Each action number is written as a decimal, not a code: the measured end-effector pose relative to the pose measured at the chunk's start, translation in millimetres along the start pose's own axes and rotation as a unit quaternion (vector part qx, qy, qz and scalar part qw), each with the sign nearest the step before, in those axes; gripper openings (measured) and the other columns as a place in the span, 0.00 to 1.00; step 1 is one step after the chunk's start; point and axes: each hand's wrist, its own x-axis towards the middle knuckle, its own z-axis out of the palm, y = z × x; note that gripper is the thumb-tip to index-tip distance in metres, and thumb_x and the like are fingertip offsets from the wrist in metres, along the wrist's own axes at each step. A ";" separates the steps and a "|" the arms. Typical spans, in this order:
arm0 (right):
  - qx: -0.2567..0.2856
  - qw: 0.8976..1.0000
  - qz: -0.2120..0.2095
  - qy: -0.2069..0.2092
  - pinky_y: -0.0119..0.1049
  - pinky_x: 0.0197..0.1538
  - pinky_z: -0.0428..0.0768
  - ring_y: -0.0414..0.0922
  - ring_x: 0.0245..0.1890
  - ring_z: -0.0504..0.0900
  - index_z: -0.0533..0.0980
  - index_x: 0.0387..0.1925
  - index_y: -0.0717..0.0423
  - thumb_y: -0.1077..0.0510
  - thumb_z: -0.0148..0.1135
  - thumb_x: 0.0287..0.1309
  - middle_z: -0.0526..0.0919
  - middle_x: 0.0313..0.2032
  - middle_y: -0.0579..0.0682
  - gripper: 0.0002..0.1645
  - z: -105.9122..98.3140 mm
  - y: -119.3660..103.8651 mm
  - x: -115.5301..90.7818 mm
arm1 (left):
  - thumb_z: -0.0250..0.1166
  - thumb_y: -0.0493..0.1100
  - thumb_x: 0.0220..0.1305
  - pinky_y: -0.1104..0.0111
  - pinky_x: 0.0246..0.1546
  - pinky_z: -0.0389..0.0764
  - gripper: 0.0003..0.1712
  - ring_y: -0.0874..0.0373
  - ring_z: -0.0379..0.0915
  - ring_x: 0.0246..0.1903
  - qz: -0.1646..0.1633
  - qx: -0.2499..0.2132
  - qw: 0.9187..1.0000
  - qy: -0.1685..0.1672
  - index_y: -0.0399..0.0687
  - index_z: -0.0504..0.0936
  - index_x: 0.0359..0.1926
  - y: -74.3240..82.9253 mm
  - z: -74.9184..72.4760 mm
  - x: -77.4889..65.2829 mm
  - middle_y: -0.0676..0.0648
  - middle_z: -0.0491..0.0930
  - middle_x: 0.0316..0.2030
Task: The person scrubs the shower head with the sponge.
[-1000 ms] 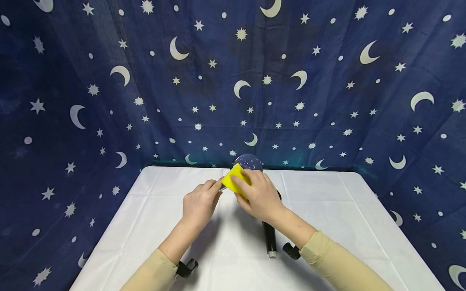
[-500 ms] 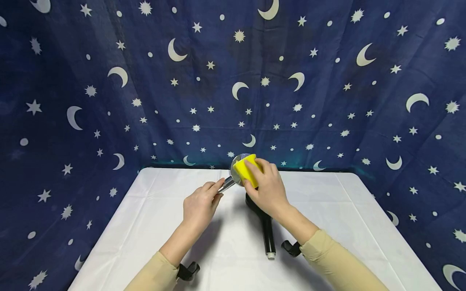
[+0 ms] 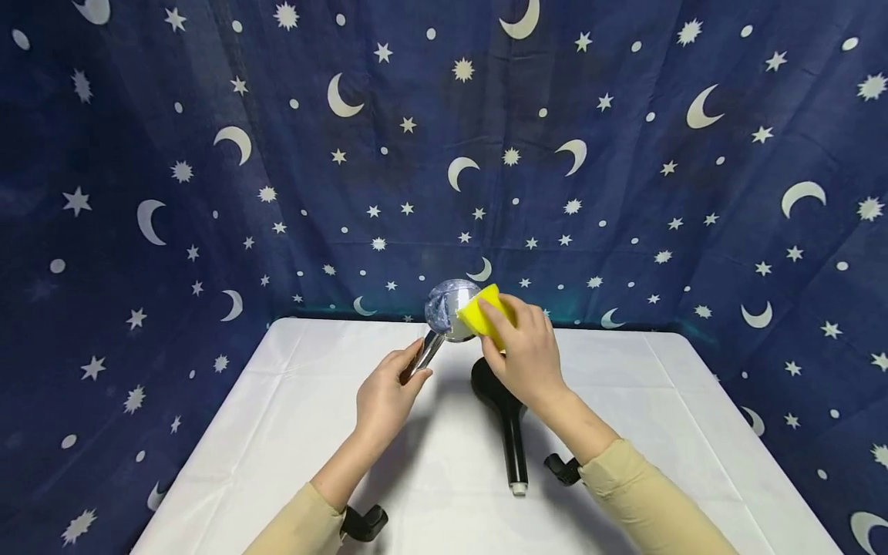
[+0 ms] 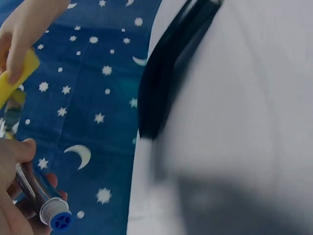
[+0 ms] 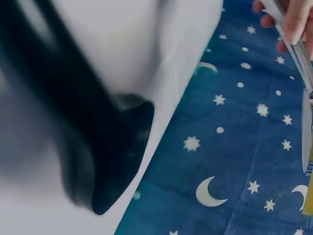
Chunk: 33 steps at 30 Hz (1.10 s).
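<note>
My left hand (image 3: 385,397) grips the handle of a chrome shower head (image 3: 452,310), holding it up above the far part of the table. Its threaded handle end with a blue insert (image 4: 61,220) sticks out of the fist in the left wrist view. Between the fingers and thumb of my right hand (image 3: 530,351) is a yellow sponge (image 3: 488,312), set against the right side of the round chrome head. A second shower head, black (image 3: 512,432), lies on the white table below the right hand.
A white cloth covers the table (image 3: 277,432). Behind it hangs a dark blue curtain (image 3: 388,177) with moons and stars. Black wrist camera mounts (image 3: 365,524) sit under both forearms.
The sponge has moved right across the chrome head, uncovering its round back. My left hand has turned the shower head more upright. The black shower head has stayed in place.
</note>
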 end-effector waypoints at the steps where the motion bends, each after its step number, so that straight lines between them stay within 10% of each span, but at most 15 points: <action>1: 0.008 1.000 0.007 0.002 0.55 0.47 0.76 0.62 0.47 0.75 0.77 0.65 0.49 0.58 0.68 0.56 0.75 0.60 0.62 0.32 0.7 -1.2 1.4 | 0.75 0.48 0.63 0.68 0.27 0.75 0.31 0.64 0.77 0.32 -0.019 -0.027 0.999 -0.005 0.61 0.80 0.67 1.4 1.9 0.5 0.57 0.84 0.46; 4: 0.032 0.999 0.013 0.000 0.55 0.50 0.78 0.62 0.51 0.74 0.75 0.68 0.49 0.58 0.69 0.58 0.73 0.62 0.62 0.34 4.5 -8.0 5.5 | 0.74 0.45 0.65 0.69 0.27 0.78 0.31 0.57 0.80 0.34 -0.080 -0.136 0.987 -0.024 0.58 0.79 0.68 5.8 7.4 1.1 0.52 0.84 0.48; 11: 0.044 0.998 -0.043 -0.012 0.54 0.55 0.77 0.61 0.53 0.73 0.75 0.67 0.49 0.60 0.72 0.57 0.71 0.65 0.60 0.35 9.8 -20.3 6.1 | 0.71 0.42 0.67 0.63 0.32 0.86 0.34 0.47 0.84 0.35 -0.172 -0.331 0.926 -0.061 0.52 0.73 0.72 12.5 16.2 -1.3 0.41 0.80 0.48; 19: 0.041 0.983 -0.167 -0.058 0.52 0.57 0.79 0.58 0.54 0.75 0.77 0.65 0.48 0.60 0.73 0.54 0.75 0.63 0.57 0.35 13.0 -23.7 -4.2 | 0.70 0.40 0.67 0.57 0.40 0.88 0.26 0.43 0.84 0.42 -0.208 -0.410 0.878 -0.133 0.44 0.78 0.65 22.2 10.8 -4.3 0.40 0.81 0.49; 26: 0.085 0.978 -0.177 -0.069 0.50 0.57 0.80 0.57 0.55 0.75 0.76 0.66 0.46 0.64 0.73 0.53 0.75 0.65 0.56 0.37 6.2 -18.3 2.3 | 0.68 0.40 0.70 0.52 0.48 0.85 0.31 0.44 0.82 0.50 -0.196 -0.462 0.824 -0.263 0.42 0.69 0.71 19.2 -0.1 -8.0 0.39 0.72 0.62; 33: 0.132 0.973 -0.154 -0.106 0.46 0.59 0.79 0.55 0.57 0.76 0.78 0.65 0.46 0.64 0.69 0.57 0.76 0.65 0.54 0.33 3.7 -13.4 -4.3 | 0.65 0.41 0.73 0.49 0.46 0.86 0.32 0.44 0.82 0.49 -0.192 -0.500 0.793 -0.290 0.43 0.66 0.73 15.0 -2.8 -9.7 0.38 0.69 0.66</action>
